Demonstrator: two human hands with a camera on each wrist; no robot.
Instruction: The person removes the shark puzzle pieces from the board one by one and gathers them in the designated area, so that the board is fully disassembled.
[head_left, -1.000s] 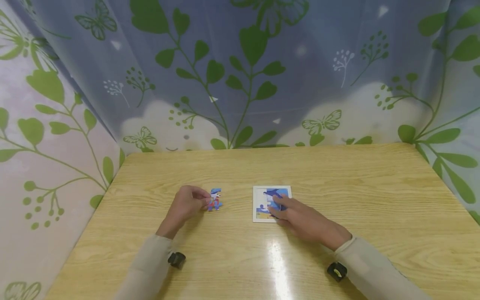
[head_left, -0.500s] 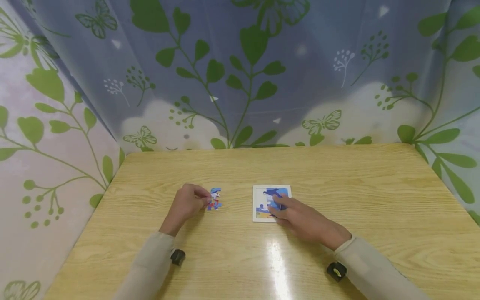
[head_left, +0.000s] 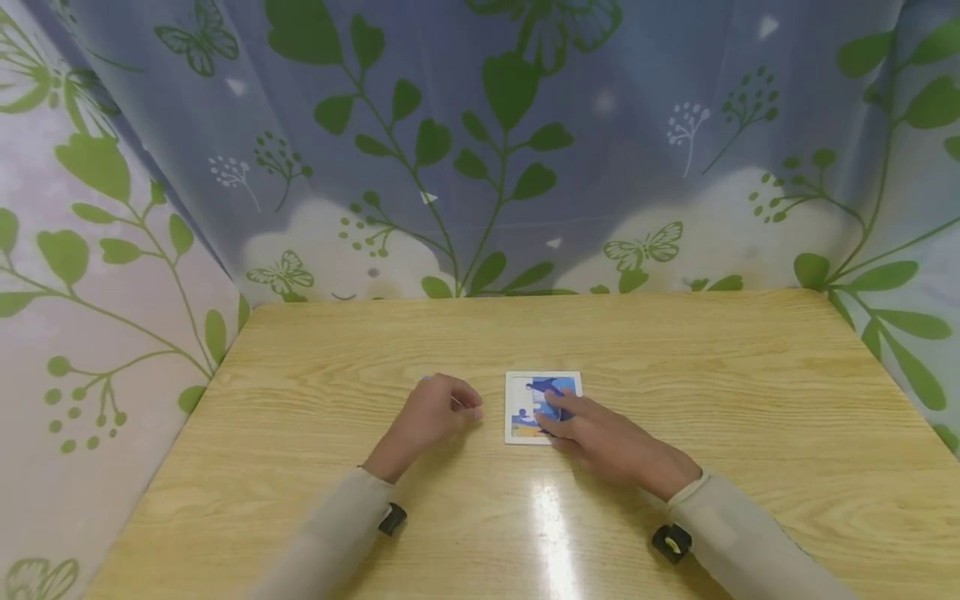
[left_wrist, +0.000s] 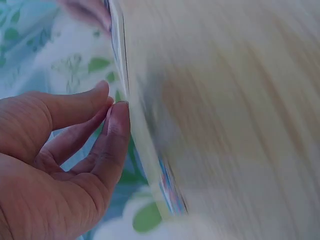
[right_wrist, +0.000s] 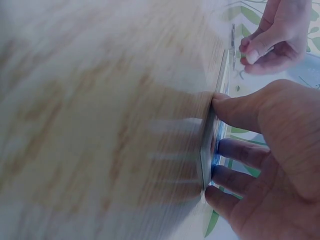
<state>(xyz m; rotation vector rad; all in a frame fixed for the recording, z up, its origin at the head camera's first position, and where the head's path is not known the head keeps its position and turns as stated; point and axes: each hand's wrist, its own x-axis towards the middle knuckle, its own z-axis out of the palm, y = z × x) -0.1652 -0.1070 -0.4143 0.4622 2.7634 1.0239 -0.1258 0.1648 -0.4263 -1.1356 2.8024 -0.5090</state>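
A small jigsaw puzzle in a white tray (head_left: 519,440) lies flat on the table, its sea picture part filled in blue and yellow. Over its right side, my right hand (head_left: 618,442) rests with spread fingertips on the picture, thumb at the tray's edge in the right wrist view. My left hand (head_left: 435,417) hovers left of the tray, apart from it. Its thumb and fingers are bent close together, with no object showing between them. Loose puzzle pieces (left_wrist: 171,187) lie on the table in the left wrist view; the left hand hides nearly all of them in the head view.
The wooden table (head_left: 735,375) extends around both hands. Leaf-printed curtains (head_left: 585,150) hang along its far edge and sides. Each sleeve carries a dark wrist camera, such as the right one (head_left: 672,543).
My left hand has left the loose puzzle pieces and moved right towards the tray, now covering those pieces from the head view. The right hand and the tray have stayed put.
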